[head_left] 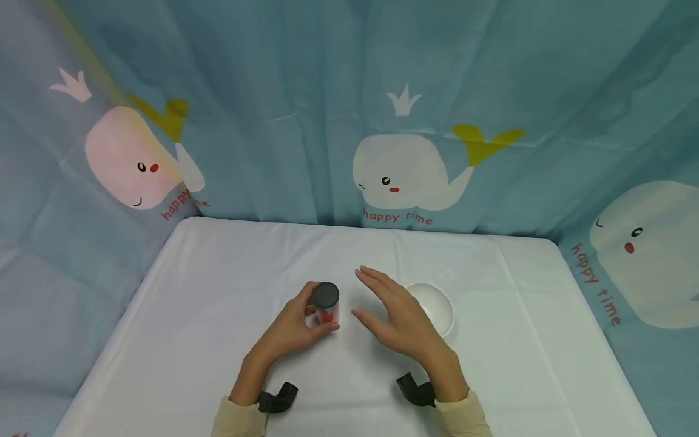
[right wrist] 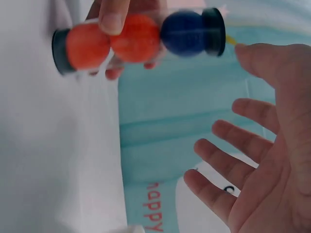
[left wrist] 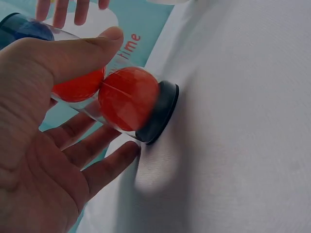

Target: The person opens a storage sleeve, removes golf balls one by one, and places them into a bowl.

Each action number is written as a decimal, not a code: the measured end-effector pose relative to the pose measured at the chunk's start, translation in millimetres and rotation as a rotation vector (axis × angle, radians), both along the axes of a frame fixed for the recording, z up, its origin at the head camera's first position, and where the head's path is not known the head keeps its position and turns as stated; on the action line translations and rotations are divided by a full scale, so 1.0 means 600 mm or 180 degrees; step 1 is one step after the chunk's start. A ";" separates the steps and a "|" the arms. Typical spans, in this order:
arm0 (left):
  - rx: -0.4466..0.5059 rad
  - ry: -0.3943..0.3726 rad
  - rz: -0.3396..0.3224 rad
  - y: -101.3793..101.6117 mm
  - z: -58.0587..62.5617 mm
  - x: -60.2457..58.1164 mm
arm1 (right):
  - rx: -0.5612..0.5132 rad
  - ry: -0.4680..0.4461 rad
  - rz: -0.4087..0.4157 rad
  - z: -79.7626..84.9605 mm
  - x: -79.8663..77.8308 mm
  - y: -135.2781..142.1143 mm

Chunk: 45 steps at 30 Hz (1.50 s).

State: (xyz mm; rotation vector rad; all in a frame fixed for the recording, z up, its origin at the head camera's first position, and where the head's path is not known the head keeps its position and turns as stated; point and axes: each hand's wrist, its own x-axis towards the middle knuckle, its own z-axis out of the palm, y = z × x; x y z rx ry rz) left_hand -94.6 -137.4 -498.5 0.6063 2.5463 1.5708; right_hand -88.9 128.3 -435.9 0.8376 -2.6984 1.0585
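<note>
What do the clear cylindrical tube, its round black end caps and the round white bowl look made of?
Clear cylindrical tube: likely hard, smooth plastic, though glass is possible; the orange-red balls show straight through its wall.
Round black end caps: probably opaque plastic with a low sheen; evenly dark, no metallic glint.
Round white bowl: smooth, plastic or ceramic, can't tell which; plain white, thin rim.

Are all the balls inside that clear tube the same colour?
No, the right wrist view shows a blue ball in line with two orange-red balls.
</note>
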 end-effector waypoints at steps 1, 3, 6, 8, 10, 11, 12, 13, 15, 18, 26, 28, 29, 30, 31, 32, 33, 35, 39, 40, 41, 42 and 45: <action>0.0036 0.0004 -0.0008 -0.002 -0.002 0.000 | -0.0017 -0.0014 0.0037 0.000 -0.001 -0.006; 0.0105 0.0019 -0.0032 -0.004 -0.006 0.002 | -0.0048 -0.0031 0.0109 -0.001 -0.002 -0.017; 0.0224 0.0009 -0.0070 -0.006 -0.010 0.003 | -0.0095 -0.0029 0.0214 0.001 -0.004 -0.032; 0.0305 -0.0021 -0.0093 -0.007 -0.010 0.003 | -0.0137 -0.0048 0.0273 0.003 -0.005 -0.040; 0.0370 -0.0065 -0.0111 -0.007 -0.009 0.005 | -0.0178 -0.0045 0.0321 0.006 -0.005 -0.048; 0.0391 -0.0083 -0.0116 -0.007 -0.009 0.005 | -0.0197 -0.0039 0.0338 0.007 -0.005 -0.052; 0.0408 -0.0103 -0.0119 -0.006 -0.008 0.005 | -0.0211 -0.0031 0.0355 0.008 -0.005 -0.055; 0.0415 -0.0121 -0.0114 -0.006 -0.008 0.006 | -0.0218 -0.0034 0.0363 0.009 -0.005 -0.058; 0.0413 -0.0140 -0.0106 -0.006 -0.008 0.006 | -0.0228 -0.0041 0.0375 0.012 -0.004 -0.063; 0.0406 -0.0157 -0.0089 -0.005 -0.007 0.007 | -0.0210 -0.0076 0.0341 0.016 -0.002 -0.067; 0.0243 -0.0083 -0.0004 -0.007 -0.001 0.009 | -0.0132 0.0212 0.0182 0.026 0.004 -0.073; 0.0116 -0.0017 0.0022 -0.008 0.002 0.010 | -0.0151 0.0244 0.0166 0.029 0.005 -0.073; 0.0053 0.0032 0.0027 -0.009 0.003 0.010 | -0.0160 0.0250 0.0166 0.030 0.005 -0.073; -0.0005 0.0072 0.0036 -0.010 0.005 0.010 | -0.0167 0.0248 0.0169 0.031 0.005 -0.073; -0.0057 0.0120 0.0037 -0.010 0.007 0.010 | -0.0167 0.0241 0.0167 0.032 0.006 -0.073; -0.0100 0.0163 0.0040 -0.012 0.009 0.009 | -0.0168 0.0233 0.0172 0.032 0.006 -0.072; -0.0140 0.0207 0.0044 -0.012 0.011 0.009 | -0.0179 0.0234 0.0176 0.033 0.006 -0.072; -0.0234 0.0292 0.0063 -0.014 0.018 0.010 | -0.0200 0.0235 0.0176 0.034 0.006 -0.071; -0.0566 0.0455 0.0196 -0.018 0.033 0.016 | -0.0199 0.0211 0.0169 0.036 0.007 -0.067; -0.0674 0.0506 0.0242 -0.020 0.037 0.018 | -0.0185 0.0193 0.0172 0.036 0.008 -0.066; -0.0774 0.0544 0.0283 -0.021 0.041 0.021 | -0.0180 0.0167 0.0186 0.037 0.009 -0.065; -0.0864 0.0577 0.0319 -0.023 0.045 0.023 | -0.0178 0.0133 0.0198 0.037 0.009 -0.064; -0.1083 0.0633 0.0388 -0.027 0.057 0.029 | -0.0203 0.0004 0.0246 0.039 0.012 -0.060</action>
